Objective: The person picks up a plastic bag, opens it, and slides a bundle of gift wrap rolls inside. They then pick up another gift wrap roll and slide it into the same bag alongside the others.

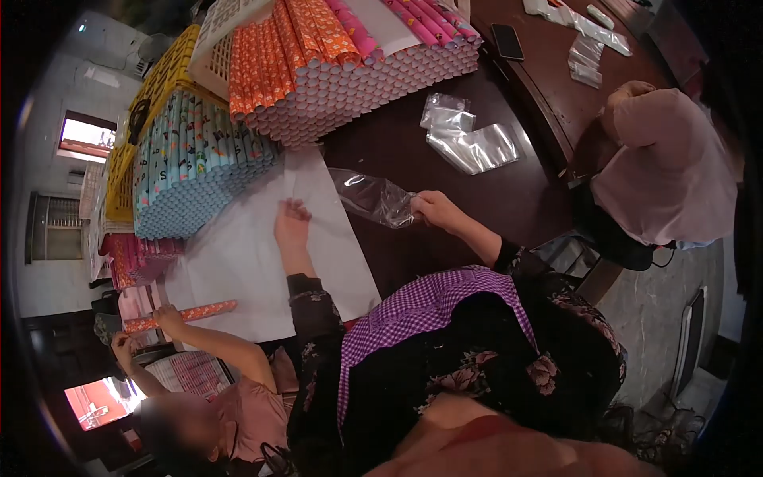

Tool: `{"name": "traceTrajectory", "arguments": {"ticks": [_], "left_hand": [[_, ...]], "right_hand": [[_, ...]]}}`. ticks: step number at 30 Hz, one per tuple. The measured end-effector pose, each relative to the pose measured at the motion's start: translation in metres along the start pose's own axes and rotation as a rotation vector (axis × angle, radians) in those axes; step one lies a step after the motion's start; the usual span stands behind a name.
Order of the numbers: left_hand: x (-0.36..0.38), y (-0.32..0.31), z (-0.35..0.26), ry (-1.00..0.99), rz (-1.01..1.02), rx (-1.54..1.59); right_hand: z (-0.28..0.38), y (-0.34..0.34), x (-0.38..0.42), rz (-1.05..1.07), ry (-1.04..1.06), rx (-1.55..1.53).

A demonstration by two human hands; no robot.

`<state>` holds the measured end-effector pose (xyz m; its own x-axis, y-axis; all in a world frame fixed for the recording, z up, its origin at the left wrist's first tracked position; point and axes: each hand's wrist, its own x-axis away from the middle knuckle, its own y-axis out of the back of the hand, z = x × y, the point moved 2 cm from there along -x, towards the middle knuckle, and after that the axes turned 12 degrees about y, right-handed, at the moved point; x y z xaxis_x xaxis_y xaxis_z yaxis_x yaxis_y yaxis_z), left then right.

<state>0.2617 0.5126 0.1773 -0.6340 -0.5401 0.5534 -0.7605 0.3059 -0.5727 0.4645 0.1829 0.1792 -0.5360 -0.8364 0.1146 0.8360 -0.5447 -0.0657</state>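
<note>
Right fingers (418, 206) grip a clear plastic bag (372, 196) over the dark counter (373, 131) — left fingers (295, 210) open, holding nothing, above white paper (262, 262).

Dark table, white sheet, stacked rolls.
Glossy dark tabletop (389, 139); white sheet (250, 278) flat over part of it. Orange-and-pink patterned rolls (294, 71) in a tall stack, ends facing the near side. Light-blue patterned rolls (191, 175) stacked beside them, against a yellow crate (121, 179). Clear flat bags (481, 149) on bare tabletop, overlapping. Adjoining brown surface (548, 79): dark phone (508, 42) near its edge, more clear packets (586, 60) farther over.
</note>
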Motion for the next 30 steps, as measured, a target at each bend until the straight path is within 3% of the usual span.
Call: {"name": "traceTrajectory", "arguments": {"ticks": [2, 4, 7, 9, 10, 12, 15, 20, 23, 25, 26, 27, 29, 30], "left_hand": [[-0.010, 0.018, 0.052, 0.213, 0.098, -0.098], [0.001, 0.003, 0.109, 0.470, 0.033, -0.124], [0.030, -0.052, 0.155, 0.576, 0.015, -0.038], [0.021, -0.066, 0.166, 0.497, -0.059, 0.259], [0.001, -0.050, 0.174, 0.502, -0.059, 0.263], [-0.056, 0.002, 0.181, 0.312, -0.007, 0.313], [-0.062, -0.001, 0.148, 0.282, -0.041, 0.381], [-0.076, 0.016, 0.084, 0.268, -0.038, 0.502], [-0.054, -0.001, 0.040, 0.102, -0.040, 0.403], [-0.054, 0.007, 0.012, 0.107, 0.435, 0.443], [-0.054, 0.012, 0.000, -0.045, 0.456, 0.390], [-0.050, 0.013, -0.012, -0.046, 0.457, 0.390], [-0.030, 0.003, -0.039, -0.272, 0.171, 0.316], [-0.015, -0.011, -0.044, -0.271, 0.174, 0.317]], "right_hand": [[0.009, -0.007, -0.005, 0.042, 0.060, 0.020], [0.005, -0.011, -0.009, 0.038, 0.044, -0.033], [-0.007, -0.013, -0.008, 0.039, 0.003, -0.101], [-0.015, -0.011, -0.006, 0.043, -0.022, -0.120], [-0.019, -0.008, -0.003, 0.084, -0.045, -0.093], [-0.021, -0.001, 0.000, 0.126, -0.069, -0.064], [-0.022, 0.011, 0.003, 0.160, -0.139, -0.065], [-0.028, 0.024, -0.001, 0.036, -0.168, -0.119], [-0.028, 0.018, -0.012, 0.017, -0.189, -0.119], [-0.020, 0.015, -0.022, 0.058, -0.203, -0.116], [-0.015, 0.011, -0.026, 0.101, -0.217, -0.108], [-0.013, 0.006, -0.031, 0.101, -0.216, -0.108], [-0.007, -0.004, -0.041, 0.130, -0.140, -0.152], [-0.006, -0.007, -0.045, 0.128, -0.139, -0.150]]}}
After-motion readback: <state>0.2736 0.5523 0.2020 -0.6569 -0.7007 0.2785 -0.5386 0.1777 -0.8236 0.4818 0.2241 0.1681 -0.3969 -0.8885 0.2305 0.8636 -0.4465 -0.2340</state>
